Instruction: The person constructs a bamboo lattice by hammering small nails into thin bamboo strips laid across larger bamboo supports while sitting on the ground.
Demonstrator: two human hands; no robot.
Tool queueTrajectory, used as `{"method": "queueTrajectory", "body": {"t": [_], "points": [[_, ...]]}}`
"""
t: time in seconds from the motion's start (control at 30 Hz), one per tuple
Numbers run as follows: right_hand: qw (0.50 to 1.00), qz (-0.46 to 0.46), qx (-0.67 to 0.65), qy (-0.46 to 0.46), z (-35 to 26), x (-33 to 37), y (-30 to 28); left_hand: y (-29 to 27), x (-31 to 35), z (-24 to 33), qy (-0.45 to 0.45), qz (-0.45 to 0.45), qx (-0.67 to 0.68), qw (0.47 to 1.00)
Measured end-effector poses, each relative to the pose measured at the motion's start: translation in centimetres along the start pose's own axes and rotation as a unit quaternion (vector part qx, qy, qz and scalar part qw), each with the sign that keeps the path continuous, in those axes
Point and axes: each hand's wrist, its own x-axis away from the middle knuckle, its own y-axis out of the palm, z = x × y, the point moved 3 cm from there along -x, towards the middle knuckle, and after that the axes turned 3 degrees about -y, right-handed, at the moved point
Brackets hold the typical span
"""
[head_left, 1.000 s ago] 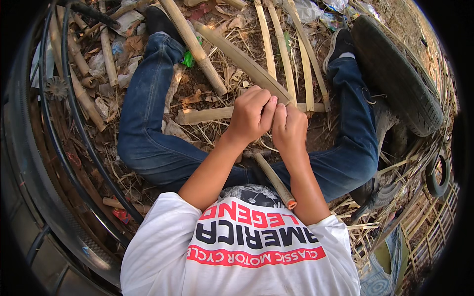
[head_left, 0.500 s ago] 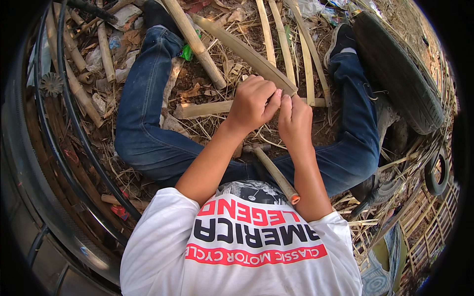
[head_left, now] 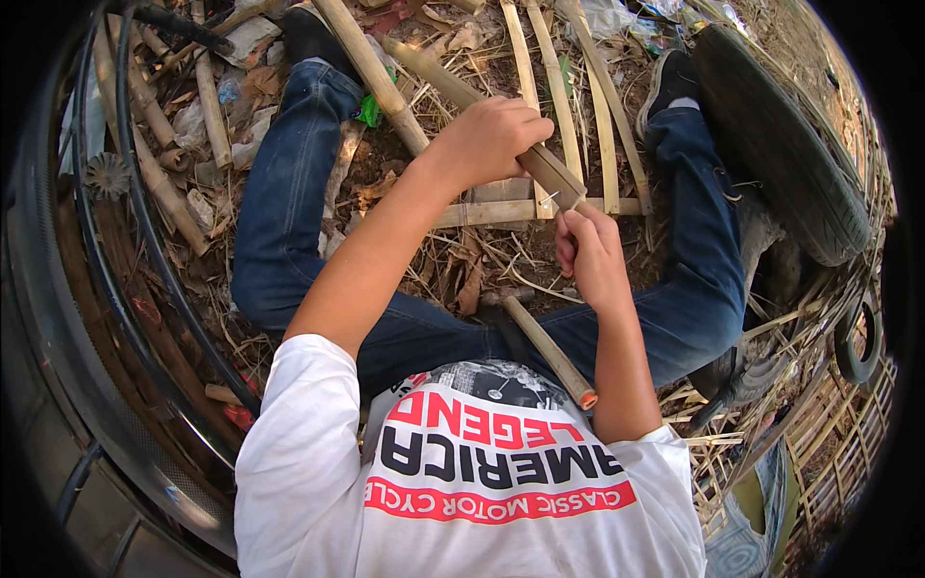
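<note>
My left hand [head_left: 493,143] is wrapped around a long flat bamboo strip [head_left: 554,173], which slants from the upper left down toward my right hand. At the strip's near end, my right hand [head_left: 593,243] is closed, with thumb and fingers bent together. A small pale pointed bit shows beside its fingertips; what they pinch is too small to make out. Beneath the strip, a flat bamboo piece [head_left: 482,214] lies crosswise on the ground. A round stick with an orange end [head_left: 549,352] rests across my lap, below my right hand.
Several split bamboo slats [head_left: 557,91] lie ahead between my feet, near a bamboo pole [head_left: 371,72]. A black tyre [head_left: 780,144] stands at the right. Curved black metal bars [head_left: 145,207] run along the left. Dry leaves and plastic scraps litter the ground.
My left hand has shifted up the strip, away from its near end. My right hand has moved slightly down and right, so the two hands are now apart.
</note>
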Motion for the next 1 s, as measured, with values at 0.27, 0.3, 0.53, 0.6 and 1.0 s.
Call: {"method": "queueTrajectory", "body": {"t": [0.27, 0.3, 0.53, 0.6, 1.0], "points": [[0.954, 0.037, -0.271, 0.122, 0.5, 0.8, 1.6, 1.0, -0.8, 0.5, -0.023, 0.008, -0.03, 0.999], [0.955, 0.054, -0.266, 0.117, 0.7, 0.6, 1.8, 0.9, -0.8, 0.6, -0.024, 0.027, -0.024, 0.999], [0.97, 0.042, -0.241, -0.008, 2.0, 0.1, 3.1, 0.9, -0.6, 1.5, -0.053, 0.11, -0.039, 0.992], [0.984, 0.06, -0.154, -0.071, 2.0, 0.2, 3.0, 0.7, -0.6, 1.9, -0.067, 0.134, -0.028, 0.988], [0.984, 0.039, -0.138, -0.106, 0.9, 0.6, 2.8, 0.7, -1.1, 2.0, -0.057, 0.225, 0.012, 0.973]]}}
